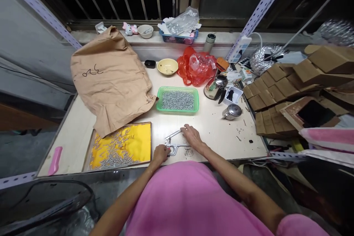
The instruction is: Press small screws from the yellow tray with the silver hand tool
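In front of me on the table lies a silver metal hand tool (173,149) with a long lever arm, a spring and a ring-like opening. My left hand (160,153) is closed at the tool's left end, beside a small red spot; whether it also pinches a small part cannot be made out. The fingers of my right hand (191,135) are closed at the raised end of the lever. Left of the tool, a yellow-lined tray (143,138) holds many loose metal pins. Beyond my hands is a green plastic basket (177,111) full of similar pins.
A large brown paper bag (110,77) overlaps the tray's back. Behind the basket are a yellow bowl (167,73) and red plastic bags (193,70). To the right stand a kettle (213,87), a metal cup (232,112) and stacked cardboard boxes (282,88). A pink-handled object (55,160) lies far left.
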Demonstrator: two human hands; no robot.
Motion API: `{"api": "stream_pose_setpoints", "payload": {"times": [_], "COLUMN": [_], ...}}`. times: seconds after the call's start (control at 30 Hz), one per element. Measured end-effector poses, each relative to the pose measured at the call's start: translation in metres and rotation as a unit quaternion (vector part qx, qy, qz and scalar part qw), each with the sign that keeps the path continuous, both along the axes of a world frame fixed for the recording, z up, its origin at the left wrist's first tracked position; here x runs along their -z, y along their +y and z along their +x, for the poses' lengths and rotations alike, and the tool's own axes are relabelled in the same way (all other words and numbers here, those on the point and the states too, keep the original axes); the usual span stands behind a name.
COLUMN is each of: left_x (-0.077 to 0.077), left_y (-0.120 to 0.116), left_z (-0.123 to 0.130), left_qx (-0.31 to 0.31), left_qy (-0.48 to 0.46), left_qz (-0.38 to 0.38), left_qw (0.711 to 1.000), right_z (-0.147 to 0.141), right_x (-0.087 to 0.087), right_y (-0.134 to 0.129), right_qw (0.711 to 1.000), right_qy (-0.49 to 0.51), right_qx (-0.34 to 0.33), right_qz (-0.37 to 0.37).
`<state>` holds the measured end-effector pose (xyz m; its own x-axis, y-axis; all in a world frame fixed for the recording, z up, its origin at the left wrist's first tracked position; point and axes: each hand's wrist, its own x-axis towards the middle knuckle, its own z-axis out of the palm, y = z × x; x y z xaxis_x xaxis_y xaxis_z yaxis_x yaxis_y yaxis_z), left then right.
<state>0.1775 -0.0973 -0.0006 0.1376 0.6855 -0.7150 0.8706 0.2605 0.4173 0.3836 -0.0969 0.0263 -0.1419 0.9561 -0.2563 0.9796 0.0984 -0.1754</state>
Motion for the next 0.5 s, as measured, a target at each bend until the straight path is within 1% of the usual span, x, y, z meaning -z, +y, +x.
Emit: {"api": "stream_pose_setpoints", "payload": {"times": [0.07,0.13,0.2,0.23,0.3,0.33,0.37,0.43,0.5], "left_x": [-0.003,-0.007,-0.010,-0.010,-0.011,-0.010,-0.010,-0.009,-0.009], "left_y": [-0.001,-0.001,-0.002,-0.004,-0.006,-0.007,-0.009,-0.011,-0.011], "left_z": [0.002,0.005,0.008,0.008,0.008,0.008,0.007,0.005,0.004], "left_qx": [0.004,0.015,0.010,-0.004,-0.035,-0.040,-0.033,0.001,0.023], "left_qy": [0.016,0.042,0.056,0.052,0.034,0.027,0.026,0.037,0.050], "left_qz": [0.013,0.023,0.002,-0.022,-0.061,-0.057,-0.036,0.028,0.057], "left_qw": [1.000,0.999,0.998,0.998,0.997,0.997,0.998,0.999,0.997], "right_z": [-0.003,-0.004,-0.003,-0.001,0.003,0.006,0.008,0.011,0.013], "right_x": [0.001,0.003,0.006,0.008,0.012,0.015,0.018,0.023,0.027], "right_y": [0.016,0.030,0.040,0.043,0.045,0.043,0.039,0.029,0.018], "right_qw": [0.998,0.988,0.975,0.969,0.967,0.969,0.973,0.982,0.988], "right_qy": [-0.018,-0.030,-0.033,-0.032,-0.027,-0.025,-0.023,-0.017,-0.012], "right_qx": [-0.065,-0.149,-0.222,-0.244,-0.254,-0.243,-0.227,-0.190,-0.155], "right_qz": [-0.003,-0.010,-0.001,0.009,0.026,0.026,0.020,0.002,-0.008]}}
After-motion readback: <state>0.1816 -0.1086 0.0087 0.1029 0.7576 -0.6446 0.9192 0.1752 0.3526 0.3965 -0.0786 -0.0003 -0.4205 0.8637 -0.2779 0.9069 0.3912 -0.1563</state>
